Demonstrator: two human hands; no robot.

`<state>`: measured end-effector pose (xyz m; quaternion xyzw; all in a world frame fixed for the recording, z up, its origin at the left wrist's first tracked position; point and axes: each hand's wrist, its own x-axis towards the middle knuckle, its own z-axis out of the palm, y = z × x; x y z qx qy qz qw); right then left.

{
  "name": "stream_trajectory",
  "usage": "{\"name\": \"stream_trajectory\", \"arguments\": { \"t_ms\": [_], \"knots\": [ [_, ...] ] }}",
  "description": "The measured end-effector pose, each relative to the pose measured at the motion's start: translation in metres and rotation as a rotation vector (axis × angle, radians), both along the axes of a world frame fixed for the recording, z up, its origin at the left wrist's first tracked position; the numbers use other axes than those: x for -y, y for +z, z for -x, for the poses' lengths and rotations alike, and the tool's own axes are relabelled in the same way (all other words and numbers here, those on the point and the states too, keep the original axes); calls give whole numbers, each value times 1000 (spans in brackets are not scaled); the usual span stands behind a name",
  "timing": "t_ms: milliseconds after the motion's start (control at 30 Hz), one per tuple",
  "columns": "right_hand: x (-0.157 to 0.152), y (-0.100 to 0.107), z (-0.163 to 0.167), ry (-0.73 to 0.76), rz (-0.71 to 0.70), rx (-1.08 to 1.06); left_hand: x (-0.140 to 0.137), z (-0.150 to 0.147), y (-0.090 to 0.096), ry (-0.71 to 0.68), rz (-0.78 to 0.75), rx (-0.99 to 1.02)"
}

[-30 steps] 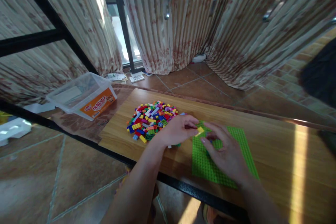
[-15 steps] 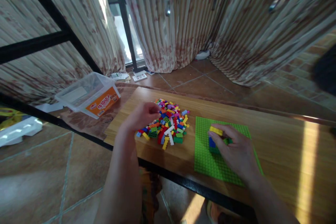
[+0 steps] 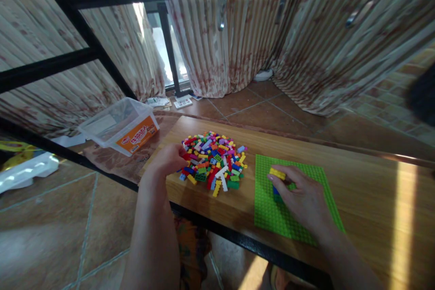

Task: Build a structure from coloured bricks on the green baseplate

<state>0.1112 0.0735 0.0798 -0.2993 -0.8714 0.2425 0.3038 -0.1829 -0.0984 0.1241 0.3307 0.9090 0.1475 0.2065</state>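
Head view, left hand: the left hand (image 3: 169,159) lies at the left edge of the brick pile (image 3: 213,163), its fingers curled down among the bricks; the fingertips are hidden behind the back of the hand, so it cannot be told whether they pinch a brick.

Head view, right hand: the right hand (image 3: 301,198) rests on the green baseplate (image 3: 268,210), its fingers closed around a small brick stack (image 3: 277,183).

Brick stack: a yellow brick sits on top, a blue one under it and a green one at the base; the stack stands on the baseplate, left of its middle, and its right side is covered by the fingers.

Baseplate: it lies flat on the wooden counter (image 3: 360,190), just right of the pile and apart from it; the hand and wrist hide its centre and near right corner.

Brick pile: many small mixed-colour bricks, too small to tell shapes one by one.

Clear plastic box: the box (image 3: 118,128) with an orange label stands beyond the counter's left end; its label text is unreadable.

Frame: black bars (image 3: 84,47) cross the view in front of striped curtains (image 3: 244,36).

Right edge: a dark, blurred shape is cut off by the picture edge.
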Motion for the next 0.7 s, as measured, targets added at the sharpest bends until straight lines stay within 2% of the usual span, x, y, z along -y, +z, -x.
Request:
{"name": "stream_trajectory", "arguments": {
  "t_ms": [233,467,567,700],
  "knots": [
    [-2,4,-1,-33,34,-4,-2,0,-5,-17,-19,16],
    [-33,3,-20,-285,14,-23,-6,3,-11,-31,-30,58],
    [-45,1,-28,-349,52,-37,-6,3,-9,-47,-29,45],
    [-50,-1,-31,-340,88,-62,-8,-2,0,-71,-76,20]
  ]
}}
